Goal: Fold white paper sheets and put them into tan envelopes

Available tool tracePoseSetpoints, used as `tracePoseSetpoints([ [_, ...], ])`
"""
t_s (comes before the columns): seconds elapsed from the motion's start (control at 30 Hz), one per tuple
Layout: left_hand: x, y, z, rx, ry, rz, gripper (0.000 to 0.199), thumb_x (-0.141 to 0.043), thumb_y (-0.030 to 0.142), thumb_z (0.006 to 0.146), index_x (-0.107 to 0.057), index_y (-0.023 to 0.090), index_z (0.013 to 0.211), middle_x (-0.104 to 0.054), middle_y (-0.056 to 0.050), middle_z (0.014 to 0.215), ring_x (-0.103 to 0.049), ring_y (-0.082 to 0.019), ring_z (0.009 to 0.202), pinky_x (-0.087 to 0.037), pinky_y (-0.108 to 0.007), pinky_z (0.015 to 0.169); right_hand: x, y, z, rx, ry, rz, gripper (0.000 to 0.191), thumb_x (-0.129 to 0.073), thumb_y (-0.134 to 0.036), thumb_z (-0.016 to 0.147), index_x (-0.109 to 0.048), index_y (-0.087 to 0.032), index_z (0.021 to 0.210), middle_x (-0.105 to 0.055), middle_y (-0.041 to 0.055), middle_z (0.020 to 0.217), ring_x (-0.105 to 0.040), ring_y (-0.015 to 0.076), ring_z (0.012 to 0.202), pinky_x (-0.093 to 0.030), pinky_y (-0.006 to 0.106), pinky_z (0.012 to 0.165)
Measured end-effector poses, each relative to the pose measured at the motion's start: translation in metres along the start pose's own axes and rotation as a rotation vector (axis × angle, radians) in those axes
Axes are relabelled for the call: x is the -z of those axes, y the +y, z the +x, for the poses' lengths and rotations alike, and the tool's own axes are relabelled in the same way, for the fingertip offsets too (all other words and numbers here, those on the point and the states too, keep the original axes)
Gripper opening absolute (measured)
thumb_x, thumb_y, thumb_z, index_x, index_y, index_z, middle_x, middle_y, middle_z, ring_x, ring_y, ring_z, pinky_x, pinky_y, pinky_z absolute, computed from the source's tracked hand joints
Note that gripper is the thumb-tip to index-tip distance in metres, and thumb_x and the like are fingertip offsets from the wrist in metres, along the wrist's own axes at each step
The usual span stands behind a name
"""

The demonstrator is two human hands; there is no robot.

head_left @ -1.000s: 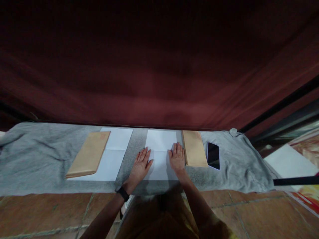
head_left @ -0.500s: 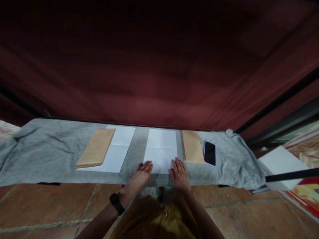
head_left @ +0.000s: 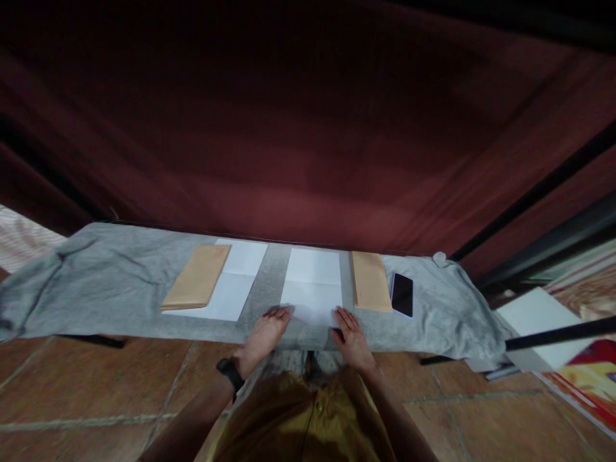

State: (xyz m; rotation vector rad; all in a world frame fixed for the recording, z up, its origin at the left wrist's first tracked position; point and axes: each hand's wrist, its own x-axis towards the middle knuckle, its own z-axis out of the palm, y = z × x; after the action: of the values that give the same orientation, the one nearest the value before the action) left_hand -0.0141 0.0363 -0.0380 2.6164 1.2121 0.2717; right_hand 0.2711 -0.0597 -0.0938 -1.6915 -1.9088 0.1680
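Note:
A white sheet of paper (head_left: 312,273) with a crease across its middle lies lengthwise in front of me. At its near left corner is my left hand (head_left: 270,326), wearing a dark wristband, its fingers closed on the paper's edge. My right hand (head_left: 350,332) holds the near right corner, fingertips on the paper. The near end of the sheet looks slightly bent up between them. To the left, a stack of brown envelopes (head_left: 199,277) partly covers another creased white sheet (head_left: 233,292). More brown envelopes (head_left: 371,281) lie right of the middle sheet.
A phone (head_left: 402,295) with a dark screen rests beside the right envelopes. Grey cloth (head_left: 120,276) covers the narrow table, and a dark red curtain-like surface (head_left: 308,160) rises behind it. A white board-like object (head_left: 541,324) and a dark bar (head_left: 563,333) stand at the right end.
My hands have gone from lying flat at the sheet's sides to gripping its near corners. The near end of the paper has bent slightly. The view has shifted a little.

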Motion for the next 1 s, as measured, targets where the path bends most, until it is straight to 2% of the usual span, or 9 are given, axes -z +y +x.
tracePoseSetpoints([
  [0.13,0.011,0.001,-0.018,-0.083,0.029,-0.086,0.036,-0.046,0.017,0.101,-0.072,0.021,0.125,-0.073,-0.01,0.131,-0.069,-0.024,0.121,-0.05,-0.044,0.113,0.01,0.0,-0.004,-0.084,0.013,0.168,0.052,-0.052,-0.015,0.094,-0.06,-0.023,0.145,-0.065,0.01,0.145,-0.059,0.0256,0.137,-0.049,0.051,0.117],
  [0.23,0.02,0.003,-0.035,-0.11,0.059,-0.227,0.033,-0.046,0.028,0.104,-0.074,0.024,0.12,-0.075,-0.007,0.126,-0.069,-0.023,0.119,-0.053,-0.041,0.108,0.018,0.0,-0.007,-0.148,0.029,0.284,0.053,-0.049,-0.009,0.089,-0.069,-0.025,0.135,-0.069,0.0076,0.139,-0.063,0.024,0.132,-0.051,0.05,0.115],
  [0.33,0.024,0.001,-0.048,-0.058,0.079,-0.364,0.029,-0.05,0.033,0.103,-0.076,0.026,0.116,-0.077,-0.006,0.122,-0.071,-0.022,0.115,-0.057,-0.037,0.103,0.022,-0.001,-0.009,-0.152,0.03,0.38,0.044,-0.051,-0.011,0.088,-0.076,-0.028,0.119,-0.073,0.0057,0.133,-0.064,0.0239,0.13,-0.051,0.051,0.114],
  [0.43,0.018,-0.008,-0.052,0.036,0.149,-0.46,0.032,-0.061,0.03,0.096,-0.073,0.026,0.125,-0.073,-0.008,0.131,-0.067,-0.024,0.124,-0.054,-0.042,0.109,0.021,-0.004,-0.008,-0.12,0.003,0.427,0.038,-0.053,-0.014,0.09,-0.079,-0.03,0.113,-0.074,0.0047,0.131,-0.063,0.0242,0.132,-0.052,0.052,0.113],
  [0.57,0.004,-0.022,-0.049,0.118,0.181,-0.51,0.05,-0.065,0.019,0.086,-0.067,0.026,0.136,-0.065,-0.009,0.145,-0.059,-0.025,0.136,-0.048,-0.047,0.117,0.016,-0.013,-0.004,-0.136,-0.019,0.47,0.026,-0.057,-0.027,0.097,-0.08,-0.029,0.109,-0.078,0.0062,0.122,-0.07,0.0252,0.122,-0.055,0.049,0.109],
  [0.67,-0.003,-0.031,-0.043,0.106,0.157,-0.508,0.048,-0.063,0.016,0.086,-0.07,0.026,0.133,-0.065,-0.008,0.144,-0.058,-0.025,0.137,-0.046,-0.049,0.118,0.013,-0.015,-0.001,-0.178,-0.019,0.497,0.026,-0.057,-0.031,0.099,-0.079,-0.028,0.113,-0.079,0.0053,0.117,-0.074,0.0244,0.112,-0.059,0.046,0.104],
  [0.77,-0.007,-0.04,-0.034,0.058,0.159,-0.501,0.043,-0.06,0.01,0.084,-0.076,0.026,0.12,-0.071,-0.008,0.136,-0.062,-0.024,0.132,-0.048,-0.048,0.117,0.012,-0.012,0.003,-0.146,-0.023,0.456,0.033,-0.057,-0.019,0.095,-0.077,-0.029,0.12,-0.077,0.0048,0.123,-0.072,0.0233,0.117,-0.058,0.045,0.106],
  [0.9,-0.011,-0.05,-0.024,0.02,0.166,-0.516,0.04,-0.062,0.01,0.081,-0.08,0.026,0.112,-0.075,-0.008,0.127,-0.067,-0.024,0.124,-0.052,-0.048,0.112,0.014,-0.006,0.012,0.002,-0.094,0.342,0.053,-0.061,-0.003,0.084,-0.074,-0.03,0.127,-0.071,0.005,0.136,-0.063,0.0237,0.131,-0.051,0.048,0.114],
  [1.0,-0.011,-0.053,-0.02,0.031,0.139,-0.54,0.028,-0.065,0.017,0.083,-0.081,0.027,0.103,-0.077,-0.008,0.123,-0.068,-0.025,0.122,-0.051,-0.05,0.111,0.015,-0.004,0.018,0.04,-0.122,0.298,0.048,-0.063,-0.004,0.084,-0.077,-0.03,0.121,-0.074,0.004,0.131,-0.066,0.0252,0.128,-0.051,0.051,0.113],
])
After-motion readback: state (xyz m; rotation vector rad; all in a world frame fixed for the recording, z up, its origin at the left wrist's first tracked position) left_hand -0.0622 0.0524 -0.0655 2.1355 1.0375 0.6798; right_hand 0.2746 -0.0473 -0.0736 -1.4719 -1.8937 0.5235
